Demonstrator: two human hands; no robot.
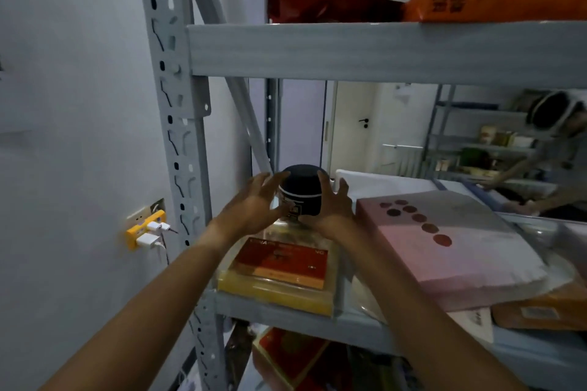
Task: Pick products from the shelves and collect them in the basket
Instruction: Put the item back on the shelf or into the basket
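Grey shelf [286, 311], stock untouched. Left hand [251, 206] and right hand [330, 206], fingers spread, flank the dark jar [303, 190] atop the yellow box [279, 267]. Nothing lifted; basket unseen.

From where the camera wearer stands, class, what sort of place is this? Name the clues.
Probably a stockroom or small warehouse. Grey metal shelving of bolt-together racking holds packaged goods: a dark jar, a yellow box and a pink box. More stocked racks stand behind.
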